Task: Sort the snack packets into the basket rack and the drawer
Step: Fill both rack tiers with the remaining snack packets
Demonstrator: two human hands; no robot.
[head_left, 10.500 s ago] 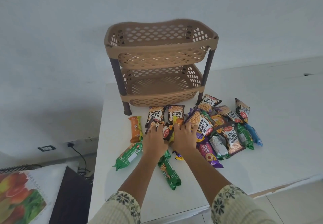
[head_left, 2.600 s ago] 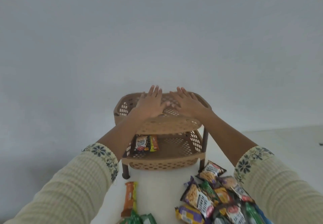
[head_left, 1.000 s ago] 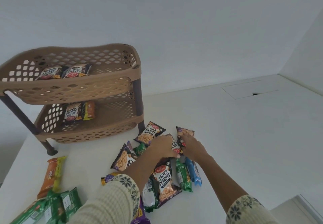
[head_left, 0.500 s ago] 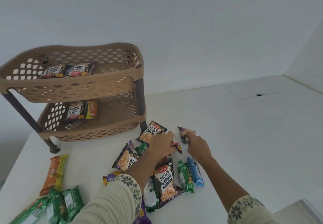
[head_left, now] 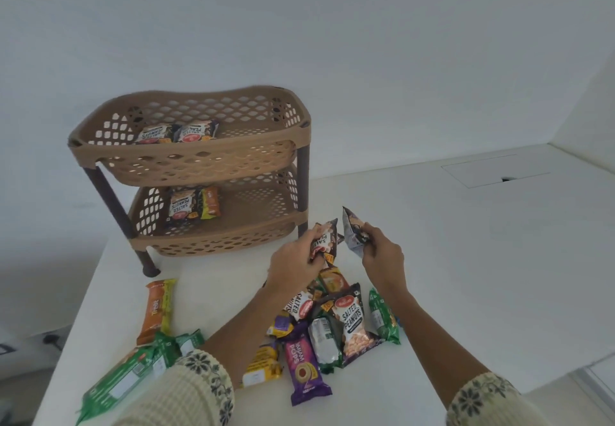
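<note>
Left hand (head_left: 297, 263) grips one peanut packet (head_left: 324, 241); right hand (head_left: 382, 252) grips another packet (head_left: 352, 233). Basket rack (head_left: 196, 163): two packets per tier.

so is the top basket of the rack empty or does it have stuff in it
Not empty. Two peanut packets lie side by side on the floor of the top basket, toward its left; the rest of it is bare.

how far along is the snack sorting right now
Early stage. Done: two peanut packets lie in the top basket, and a peanut packet with an orange packet in the lower basket. In hand: the left hand holds a peanut packet and the right hand a silvery packet. Left: the pile on the table. No drawer is visible.
</note>
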